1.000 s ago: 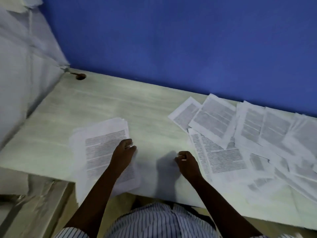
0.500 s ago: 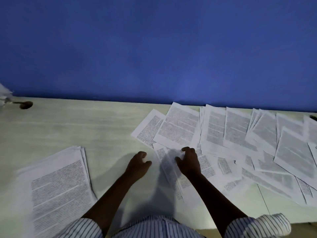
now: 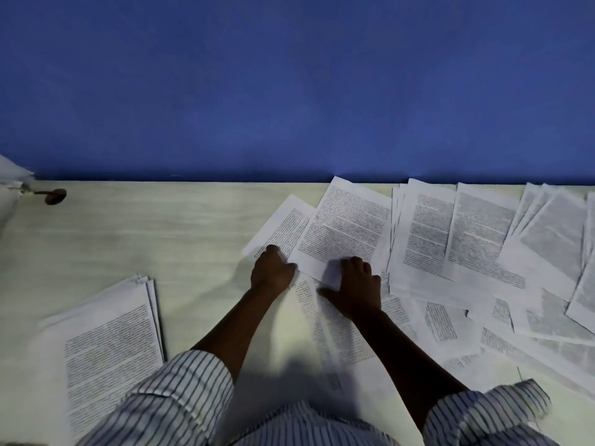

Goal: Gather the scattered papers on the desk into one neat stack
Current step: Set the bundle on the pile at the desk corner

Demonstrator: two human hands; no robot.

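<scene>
Now, against half a second ago: both hands are farther out over the desk [image 3: 145, 233]. The left hand [image 3: 272, 272], then on bare desktop, is on paper; the right hand [image 3: 359, 288] has left the near sheet [image 3: 338, 336] for one beyond it. The stack [image 3: 106, 342] is unmoved at the near left.

- Left hand: knuckles up, fingers bent under, on the near corner of the leftmost sheet [image 3: 283, 223]. Whether the fingertips pinch it or only press cannot be told.
- Right hand: fingers curled over the near edge of the tilted sheet [image 3: 347, 226], thumb stretched left below the corner, which is pinched between them and slightly raised.
- Leftmost sheet: printed, slanted, partly under the tilted sheet.
- Tilted sheet: white, dense black text, far corner touching the blue wall [image 3: 289, 91].
- Scattered papers [image 3: 467, 239]: printed sheets of like kind, overlapping at varied angles, covering the right half of the desk from the wall to the near edge.
- Near sheet: long, lying flat between and under the forearms.
- Stack: several sheets, edges fanned at the right side, text uppermost, well apart from the loose sheets.
- Desk: pale wood grain, with a round cable hole [image 3: 55, 196] at the far left.
- Striped sleeves [image 3: 180, 397]: rolled above both forearms.
</scene>
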